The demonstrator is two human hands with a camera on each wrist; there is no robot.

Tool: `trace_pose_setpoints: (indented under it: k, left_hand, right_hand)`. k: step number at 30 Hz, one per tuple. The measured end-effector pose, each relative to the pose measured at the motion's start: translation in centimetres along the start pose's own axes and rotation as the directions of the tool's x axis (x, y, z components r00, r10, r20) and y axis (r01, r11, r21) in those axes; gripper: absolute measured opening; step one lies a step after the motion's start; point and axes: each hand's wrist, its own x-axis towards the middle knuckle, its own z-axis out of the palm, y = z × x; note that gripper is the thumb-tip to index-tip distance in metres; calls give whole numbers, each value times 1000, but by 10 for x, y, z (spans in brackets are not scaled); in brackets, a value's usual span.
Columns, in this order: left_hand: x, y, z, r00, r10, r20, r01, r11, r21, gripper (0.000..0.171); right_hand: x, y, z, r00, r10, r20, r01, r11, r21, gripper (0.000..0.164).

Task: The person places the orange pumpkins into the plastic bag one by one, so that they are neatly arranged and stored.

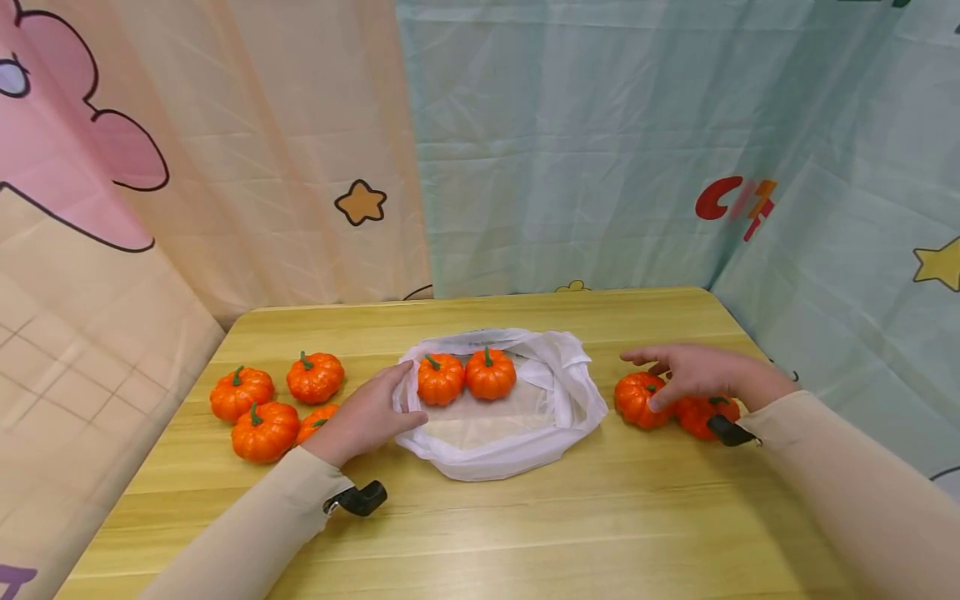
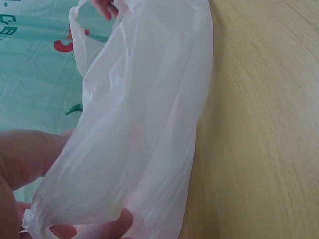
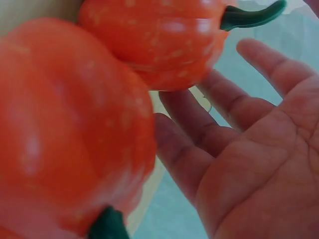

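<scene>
A white plastic bag [image 1: 506, 467] lies spread on the table with its mouth up, and two small orange pumpkins [image 1: 491, 375] with green stems sit inside. My left hand [image 1: 371, 417] holds the bag's left rim; in the left wrist view its fingers [image 2: 107, 229] lie against the thin plastic. To the right of the bag, my right hand [image 1: 697, 372] hovers over two more pumpkins, the nearer pumpkin [image 1: 636, 402] just under its thumb. In the right wrist view, its fingers [image 3: 239, 99] extend beside a pumpkin [image 3: 154, 40], not wrapped around it.
Several pumpkins [image 1: 266, 432] stand in a group on the left of the wooden table [image 1: 495, 542], one partly hidden by my left hand. Printed curtains [image 1: 600, 167] hang behind and beside the table. Each wrist carries a small black mount [image 1: 363, 498].
</scene>
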Motion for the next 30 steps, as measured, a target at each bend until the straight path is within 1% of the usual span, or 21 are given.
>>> trace_pose_setpoints:
  k: [5,7,15,19,23,28,30]
  left_hand:
    - [1,-1,1,1000,-3,1,3,1000,-1,91]
    - [1,-1,1,1000,-3,2,3,1000,-3,92]
    - [1,-2,1,1000,-2,0,2,1000,-11,91]
    - [2,-2,2,1000,4,4,-4,1000,-9,91]
    - [2,-3,1,1000,11,1,-11,1000,-5,92]
    - [3,-3,1,1000,2,1,-2,1000,2,92]
    - [3,-3,1,1000,8,4,-8,1000,6,92]
  right_hand:
    - [2,3,2,999,25,30,-23,998,-56,91]
    - [2,5,3,998,37,41,-35,998,-56,90]
    - [5,8,4,997,45,61,-45,999,2,87]
    - [7,9,3,996,55,67,-55,998,-6,86]
    - [9,10,2,996,55,73,-56,998,8,87]
    - [10,8,2,995,56,79,-57,998,16,87]
    - [9,7,2,995,56,79,-57,998,13,87]
